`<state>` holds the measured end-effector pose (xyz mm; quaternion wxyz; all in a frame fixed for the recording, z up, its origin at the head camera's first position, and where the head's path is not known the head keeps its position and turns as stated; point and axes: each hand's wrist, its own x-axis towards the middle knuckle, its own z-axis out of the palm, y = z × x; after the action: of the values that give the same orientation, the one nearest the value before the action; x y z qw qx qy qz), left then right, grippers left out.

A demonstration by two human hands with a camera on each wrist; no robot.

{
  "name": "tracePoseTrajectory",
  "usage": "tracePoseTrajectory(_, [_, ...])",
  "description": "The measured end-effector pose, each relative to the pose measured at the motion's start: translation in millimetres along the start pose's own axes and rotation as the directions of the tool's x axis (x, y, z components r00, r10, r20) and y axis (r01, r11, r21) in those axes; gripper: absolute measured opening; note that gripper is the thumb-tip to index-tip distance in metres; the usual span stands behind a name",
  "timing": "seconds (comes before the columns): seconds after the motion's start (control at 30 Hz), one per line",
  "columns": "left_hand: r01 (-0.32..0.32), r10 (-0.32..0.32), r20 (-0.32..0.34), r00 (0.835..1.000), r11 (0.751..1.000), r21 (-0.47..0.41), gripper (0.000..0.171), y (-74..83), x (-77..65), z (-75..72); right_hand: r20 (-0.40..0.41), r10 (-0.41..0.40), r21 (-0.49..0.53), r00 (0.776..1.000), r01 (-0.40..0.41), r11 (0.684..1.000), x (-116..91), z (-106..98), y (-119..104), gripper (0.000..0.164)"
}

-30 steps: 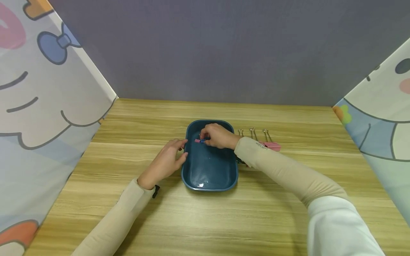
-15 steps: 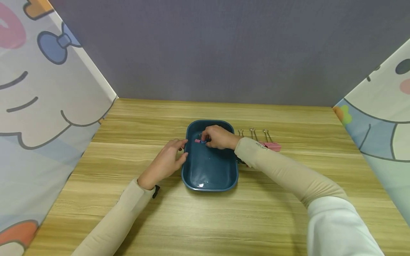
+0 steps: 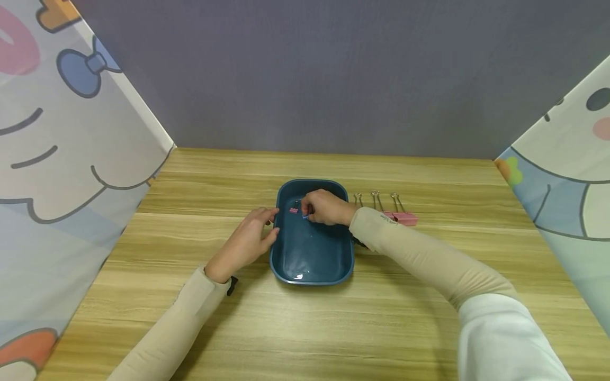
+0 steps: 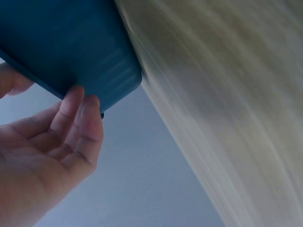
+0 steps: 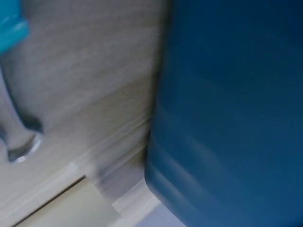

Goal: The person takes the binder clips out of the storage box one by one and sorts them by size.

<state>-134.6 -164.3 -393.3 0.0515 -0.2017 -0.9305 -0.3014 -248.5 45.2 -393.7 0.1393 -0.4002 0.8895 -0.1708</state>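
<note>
A dark blue rectangular plastic tray (image 3: 312,254) sits on the table between the hands. Inside it, toward the far end, my right hand (image 3: 326,206) pinches a small blue binder clip (image 3: 305,216), mostly covered by the fingers. A small pink binder clip (image 3: 293,210) lies just left of that one on the tray floor. My left hand (image 3: 248,238) is at the tray's left side; in the left wrist view its loosely bent fingers (image 4: 90,127) touch the outer wall (image 4: 94,61). The right wrist view shows the tray's side wall (image 5: 222,118) but not the right hand.
Large pink binder clips (image 3: 406,218) lie right of the tray, handles pointing away, partly behind the right sleeve. Another clip's wire handles (image 3: 358,199) show closer to the tray. The right wrist view shows a teal clip (image 5: 12,30). A grey panel (image 3: 333,79) stands behind the table.
My right hand has moved slightly right and nearer with the blue binder clip, widening the gap to the pink clip. The left hand and the tray have stayed put.
</note>
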Motion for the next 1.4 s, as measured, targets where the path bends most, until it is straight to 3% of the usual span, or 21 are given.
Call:
tracePoseTrajectory(0.3, [0.012,-0.012,0.004,1.000,1.000,0.000,0.044,-1.1,0.9,-0.1,-0.096,-0.055,0.011,0.994,0.057,0.998,-14,-10,-3,0.005])
tracePoseTrajectory(0.8, [0.025,-0.026,0.009,1.000,1.000,0.009,0.045,-0.2,-0.5,0.1,-0.257,-0.148,0.046,0.955,0.165,0.985,-55,-31,-6,0.011])
tracePoseTrajectory(1.4, [0.026,-0.026,0.004,1.000,1.000,0.011,0.044,1.5,-0.5,0.2,-0.328,-0.143,0.009,0.934,0.154,0.988,-102,-40,4,0.012])
